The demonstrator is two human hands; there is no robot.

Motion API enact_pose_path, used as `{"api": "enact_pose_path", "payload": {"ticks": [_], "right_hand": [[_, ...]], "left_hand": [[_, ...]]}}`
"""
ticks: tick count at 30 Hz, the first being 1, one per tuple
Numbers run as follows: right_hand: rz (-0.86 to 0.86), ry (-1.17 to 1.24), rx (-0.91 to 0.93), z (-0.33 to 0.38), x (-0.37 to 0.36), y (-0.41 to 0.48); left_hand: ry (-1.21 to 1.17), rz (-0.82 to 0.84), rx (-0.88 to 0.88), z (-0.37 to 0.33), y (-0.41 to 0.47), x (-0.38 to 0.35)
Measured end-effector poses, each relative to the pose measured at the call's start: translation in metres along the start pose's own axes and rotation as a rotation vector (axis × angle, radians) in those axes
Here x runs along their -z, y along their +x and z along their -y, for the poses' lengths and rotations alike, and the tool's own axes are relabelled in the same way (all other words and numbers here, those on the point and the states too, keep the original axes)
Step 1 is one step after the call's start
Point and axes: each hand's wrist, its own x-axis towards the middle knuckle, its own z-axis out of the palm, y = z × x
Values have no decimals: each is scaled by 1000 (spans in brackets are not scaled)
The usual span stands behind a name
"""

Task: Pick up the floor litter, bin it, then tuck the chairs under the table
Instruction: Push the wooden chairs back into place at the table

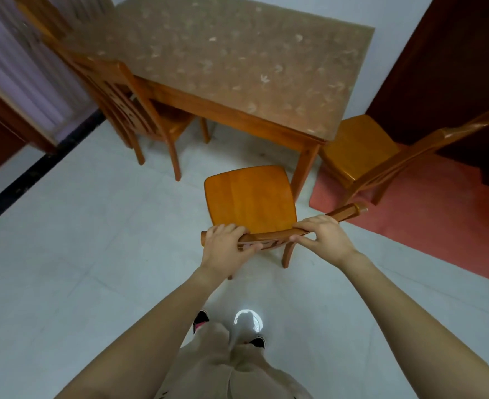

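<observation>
A wooden chair (250,197) stands on the pale floor just in front of me, its seat short of the table's near edge. Both hands grip its top back rail: my left hand (227,244) at the rail's left end, my right hand (322,236) toward the right. The wooden table (237,116) has a brown patterned cover. A second chair (139,110) stands at the table's left side, its seat partly under the top. A third chair (361,148) stands at the right side, turned at an angle, its seat outside the table. No litter shows on the floor.
A red mat (427,226) lies under the right chair. A dark door (453,67) stands behind it. At left are a curtain (21,67) and a black floor strip (36,171). My feet are on pale floor below the chair.
</observation>
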Motion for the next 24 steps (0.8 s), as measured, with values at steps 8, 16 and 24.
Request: {"api": "enact_pose_path", "payload": {"ticks": [8,16,24], "right_hand": [[-113,316,-139,-10,-13,3],[-115,341,-118,-12,-12,20],[-153,384,-137,0,-12,54]], "left_hand": [[-118,-133,140,0,7,-20],[-108,-170,141,13,21,-21],[-93,-145,131,38,58,-7]]}}
